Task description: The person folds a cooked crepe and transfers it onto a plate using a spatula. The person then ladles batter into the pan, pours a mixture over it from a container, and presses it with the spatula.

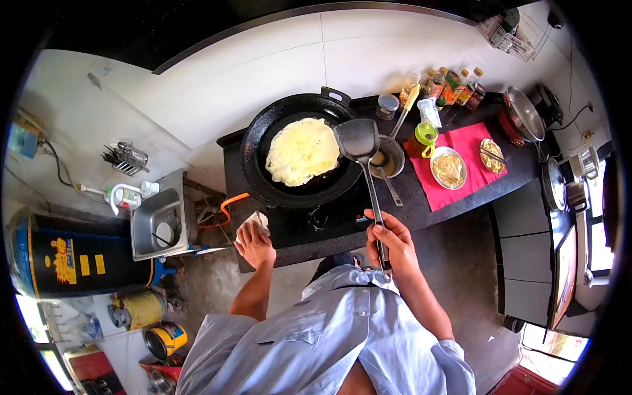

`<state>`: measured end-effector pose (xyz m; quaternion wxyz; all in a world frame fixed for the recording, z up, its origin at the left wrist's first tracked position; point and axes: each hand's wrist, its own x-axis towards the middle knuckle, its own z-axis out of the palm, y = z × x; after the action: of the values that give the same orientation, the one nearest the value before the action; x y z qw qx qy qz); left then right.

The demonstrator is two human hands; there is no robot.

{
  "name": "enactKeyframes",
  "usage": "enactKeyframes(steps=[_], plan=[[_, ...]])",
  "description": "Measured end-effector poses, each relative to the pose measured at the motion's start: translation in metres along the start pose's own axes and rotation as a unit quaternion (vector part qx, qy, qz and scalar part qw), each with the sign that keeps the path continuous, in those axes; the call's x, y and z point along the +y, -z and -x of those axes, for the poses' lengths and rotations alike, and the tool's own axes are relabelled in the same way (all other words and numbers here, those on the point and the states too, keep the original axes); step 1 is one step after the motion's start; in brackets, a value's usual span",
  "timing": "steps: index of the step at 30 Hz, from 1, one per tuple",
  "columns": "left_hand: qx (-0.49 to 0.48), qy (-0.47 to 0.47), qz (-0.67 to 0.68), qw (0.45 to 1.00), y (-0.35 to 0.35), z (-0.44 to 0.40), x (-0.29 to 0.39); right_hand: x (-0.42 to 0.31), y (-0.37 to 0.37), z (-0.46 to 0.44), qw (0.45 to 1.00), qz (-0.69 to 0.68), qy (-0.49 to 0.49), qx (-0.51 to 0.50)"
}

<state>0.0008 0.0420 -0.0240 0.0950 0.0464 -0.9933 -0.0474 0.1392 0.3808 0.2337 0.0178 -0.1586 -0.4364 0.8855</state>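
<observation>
My right hand [393, 242] is wrapped round the handle of a black wok spatula [356, 139], whose broad blade is raised at the pan's right edge. A pale yellow flatbread or egg pancake [301, 152] with an uneven edge lies flat in a large black wok [259, 125] on the stove. Near the front left of the counter, my left hand [255, 244] is closed on a crumpled whitish cloth [260, 223], perhaps paper; the fingers partly hide it. The spatula blade covers part of the wok's rim.
Right of the wok stands a small saucepan [394, 155] with a spoon in it. A red cloth [431, 191] bears a plate of folded pancakes [448, 170], another dish [492, 157] with chopsticks and a green-lidded jar [424, 135]. Bottles [454, 87] line the wall. A sink [141, 230] is at left.
</observation>
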Motion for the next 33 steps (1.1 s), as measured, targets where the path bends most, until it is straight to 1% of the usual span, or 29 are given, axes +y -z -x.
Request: enactKeyframes(steps=[10, 28, 33], plan=[[-0.008, 0.008, 0.005, 1.000, 0.005, -0.001, 0.002, 0.002, -0.002, 0.004, 1.000, 0.004, -0.014, 0.002], [0.016, -0.003, 0.008, 1.000, 0.001, 0.000, 0.000, 0.001, -0.005, 0.010, 1.000, 0.021, -0.019, 0.004], [0.002, 0.006, 0.008, 1.000, 0.004, -0.001, 0.002, 0.000, -0.007, 0.012, 0.999, 0.020, -0.025, 0.002]])
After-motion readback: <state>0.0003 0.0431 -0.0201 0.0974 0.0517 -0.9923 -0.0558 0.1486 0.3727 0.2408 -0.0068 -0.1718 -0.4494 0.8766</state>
